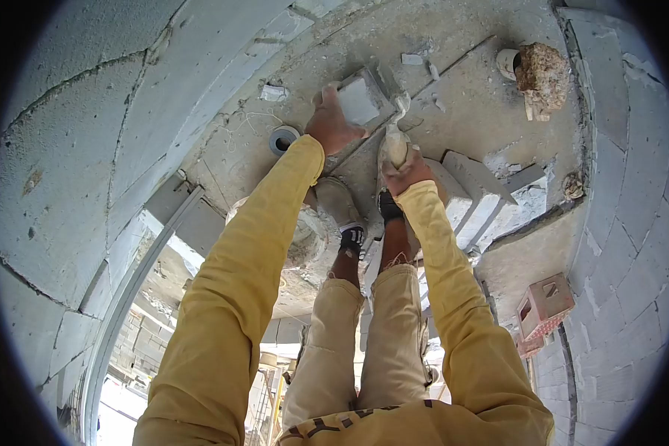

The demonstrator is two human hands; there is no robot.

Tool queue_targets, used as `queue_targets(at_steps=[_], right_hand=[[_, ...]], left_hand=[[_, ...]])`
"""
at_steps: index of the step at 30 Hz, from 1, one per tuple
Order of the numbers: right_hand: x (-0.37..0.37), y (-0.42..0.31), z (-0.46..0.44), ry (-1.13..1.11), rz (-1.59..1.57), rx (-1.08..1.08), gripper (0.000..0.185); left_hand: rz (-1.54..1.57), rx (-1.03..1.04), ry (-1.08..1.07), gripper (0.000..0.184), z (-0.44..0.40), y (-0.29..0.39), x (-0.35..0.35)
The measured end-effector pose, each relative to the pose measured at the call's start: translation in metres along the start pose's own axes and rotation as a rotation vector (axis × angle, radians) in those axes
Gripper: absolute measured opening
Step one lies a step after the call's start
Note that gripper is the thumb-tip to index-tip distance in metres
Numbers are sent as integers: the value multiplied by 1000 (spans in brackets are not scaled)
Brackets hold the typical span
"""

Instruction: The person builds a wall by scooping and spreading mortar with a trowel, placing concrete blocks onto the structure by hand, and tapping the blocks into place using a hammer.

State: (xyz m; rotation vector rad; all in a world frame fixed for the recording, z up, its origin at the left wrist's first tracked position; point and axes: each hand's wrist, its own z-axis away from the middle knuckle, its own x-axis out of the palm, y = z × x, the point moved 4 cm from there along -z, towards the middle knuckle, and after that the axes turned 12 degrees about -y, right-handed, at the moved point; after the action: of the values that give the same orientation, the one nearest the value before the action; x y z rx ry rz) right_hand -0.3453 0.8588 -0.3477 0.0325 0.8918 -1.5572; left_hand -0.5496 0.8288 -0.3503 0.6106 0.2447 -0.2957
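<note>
A grey block (358, 102) lies on the dusty floor in front of my feet. My left hand (333, 125) grips its near left side, the thumb stretched along the near edge and the fingers along the left. In my right hand (406, 172) is the handle of a trowel (398, 141), fingers wrapped round it. The trowel's curved metal neck points away from me, close to the block's right side. Its blade is hard to tell apart from the grey behind it. A roll of tape (283, 139) lies just left of my left hand.
Grey block walls (74, 111) rise on both sides. More cut blocks (472, 189) lie right of my right hand. Farther right are a rough brown lump (543, 74) beside a white container (507, 64), and a reddish hollow brick (546, 305). Small chips (273, 93) litter the floor.
</note>
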Motion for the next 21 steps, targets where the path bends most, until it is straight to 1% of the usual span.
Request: queue_targets(at_steps=[2, 3, 5, 6, 7, 8, 9, 11, 12, 14, 16, 19, 20, 21], right_hand=[[-33, -29, 25, 182, 50, -183, 45], [-62, -56, 36, 289, 41, -293, 43], [-66, -66, 36, 267, -108, -222, 45], [-50, -55, 26, 141, -238, -42, 49], [-30, -38, 15, 19, -359, 136, 52], [37, 29, -10, -243, 115, 356, 58], [72, 72, -24, -124, -24, 138, 60], [28, 26, -11, -211, -35, 235, 57], [9, 3, 3, -152, -82, 211, 57], [-38, -36, 14, 9, -157, 151, 55], [-74, -68, 28, 223, -334, -146, 53], [-36, -33, 21, 231, -276, -129, 53], [13, 8, 4, 65, -142, 45, 53], [36, 35, -9, -91, -5, 215, 54]], left_hand=[[2, -32, 22, 98, 2, -1, 3], [2, -40, 41, 98, -1, 1, 2], [29, -35, 21, 96, -2, -3, 5], [42, -29, 13, 96, -2, -3, 4], [-10, 0, 39, 95, 1, -7, 7], [-60, 42, 73, 95, -1, -11, 12], [-115, 80, 107, 94, -5, -12, 11], [-9, 0, 10, 92, -10, -2, -8], [55, -52, -51, 91, -5, -2, -6], [4, 4, -27, 90, -5, -4, 6], [-5, 11, 10, 91, -4, -7, 0], [10, -11, 6, 94, -1, -4, 3], [-10, -4, 19, 97, -1, -6, 5], [-31, 10, 37, 99, -4, -2, 3]])
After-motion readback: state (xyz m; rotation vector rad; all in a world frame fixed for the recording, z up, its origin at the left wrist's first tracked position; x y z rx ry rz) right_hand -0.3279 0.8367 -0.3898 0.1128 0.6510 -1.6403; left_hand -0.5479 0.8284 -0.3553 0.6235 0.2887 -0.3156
